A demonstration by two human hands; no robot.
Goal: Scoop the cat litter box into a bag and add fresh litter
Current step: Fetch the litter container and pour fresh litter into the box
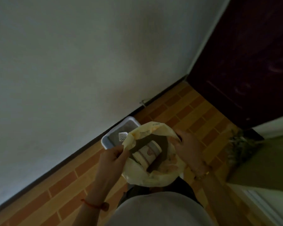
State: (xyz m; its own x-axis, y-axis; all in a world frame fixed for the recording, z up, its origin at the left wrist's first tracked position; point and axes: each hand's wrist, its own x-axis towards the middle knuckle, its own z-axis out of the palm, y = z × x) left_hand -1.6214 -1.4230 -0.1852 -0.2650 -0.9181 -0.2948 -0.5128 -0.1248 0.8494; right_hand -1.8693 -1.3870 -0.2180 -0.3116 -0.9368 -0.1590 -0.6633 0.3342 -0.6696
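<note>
left hand pinches one edge of the yellow bag, right hand grips the far edge. the mouth is held wide, near the litter box by the wall, with the scoop lying in it. i'd fold the rim down and get it low beside the box first. dim light, so i can't say what the pale cylinder in the bag is, and the bag hides the box's near corner.

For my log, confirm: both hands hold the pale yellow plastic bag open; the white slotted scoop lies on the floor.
No: head view shows the white slotted scoop inside the white rectangular litter box. Left hand and right hand do hold the bag open.
</note>
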